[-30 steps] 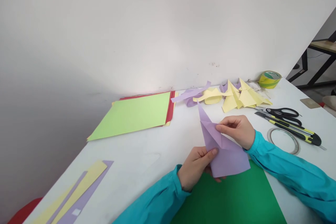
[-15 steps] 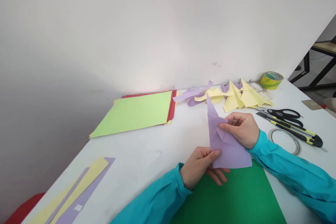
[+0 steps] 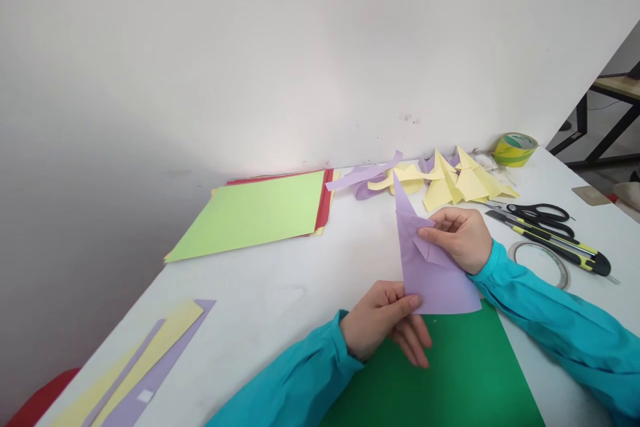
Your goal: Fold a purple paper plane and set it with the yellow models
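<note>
Between both hands I hold a folded sheet of purple paper [image 3: 435, 290], raised over a green sheet [image 3: 440, 367] on the white table. It has a narrow pointed tip at the top and a small flap folded over near its middle. My right hand [image 3: 463, 240] pinches the folded flap at the right side, with the thumb in front. My left hand [image 3: 387, 320] pinches the lower left corner between thumb and fingers, and its other fingers extend below the paper's edge.
A stack topped by a light green sheet [image 3: 255, 213] lies at back left. Paper strips [image 3: 155, 360] lie front left. Folded yellow paper shapes [image 3: 455, 180] stand at the back. To the right are green-yellow tape [image 3: 515, 149], scissors [image 3: 543, 215], a utility knife [image 3: 555, 245] and a tape ring [image 3: 564, 275].
My left thumb has slid down to the paper's lower left corner, and the lower edge now bows slightly. My right hand keeps its pinch, and the view has shifted a little.
</note>
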Demonstrator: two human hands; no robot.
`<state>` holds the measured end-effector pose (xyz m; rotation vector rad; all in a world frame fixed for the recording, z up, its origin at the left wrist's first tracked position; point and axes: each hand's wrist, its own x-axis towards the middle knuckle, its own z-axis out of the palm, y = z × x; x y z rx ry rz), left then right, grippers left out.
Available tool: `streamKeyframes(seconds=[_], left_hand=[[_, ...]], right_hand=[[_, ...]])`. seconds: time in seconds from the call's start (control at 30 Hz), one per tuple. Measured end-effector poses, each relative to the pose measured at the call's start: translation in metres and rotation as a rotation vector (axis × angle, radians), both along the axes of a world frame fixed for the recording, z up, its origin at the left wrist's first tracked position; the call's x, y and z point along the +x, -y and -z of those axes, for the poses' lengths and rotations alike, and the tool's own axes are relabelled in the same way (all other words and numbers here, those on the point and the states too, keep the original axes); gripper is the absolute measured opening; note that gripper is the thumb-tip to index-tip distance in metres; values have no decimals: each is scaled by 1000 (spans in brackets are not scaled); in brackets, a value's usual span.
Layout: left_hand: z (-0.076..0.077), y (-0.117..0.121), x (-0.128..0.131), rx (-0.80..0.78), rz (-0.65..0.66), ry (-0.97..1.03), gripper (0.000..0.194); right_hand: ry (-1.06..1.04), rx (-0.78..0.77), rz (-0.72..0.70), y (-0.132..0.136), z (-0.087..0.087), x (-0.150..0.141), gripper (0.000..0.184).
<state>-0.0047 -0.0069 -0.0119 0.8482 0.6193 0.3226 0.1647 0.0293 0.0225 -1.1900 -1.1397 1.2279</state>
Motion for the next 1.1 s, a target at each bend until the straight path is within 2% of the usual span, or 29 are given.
streamKeyframes(seconds=[0.13,0.23,0.33,0.4,0.47,0.6,0.7,0.83,0.93,1.03,1.1], left_hand=[[3,-1,-3,33,40,-30,49],[0,-6,-5,102,15,-77,53],[-8,-12,-5,295,-147,-245,55],[-13,-15,-5,392,-295,-306,38],[-17,-17,-4,465,-419,-305,32],[-18,-18,-7,554,-488,-344,29],[-17,-16,-10,545,-518,-328,31],[-19,-12,-12,430,-580,-233,26],[-27,-15,-15,348,-748,-163,20],[-39,-25,-22,265,-961,-51,23],[-47,-32,-27,264,-1068,33,26]], right_hand=[[-5,16,20,-2,-1,2,29],[-15,45,59,-6,0,5,29],[-27,14,43,-6,3,4,31],[-16,-26,2,-3,4,0,31],[9,-61,-41,2,4,-6,31],[32,-85,-144,11,2,-15,31],[7,-107,-204,16,2,-17,32],[-38,-123,-321,19,1,-18,34],[-96,-95,-328,18,-6,-17,35],[-147,-39,-280,18,-11,-14,40],[-202,24,-292,19,-11,-12,38]])
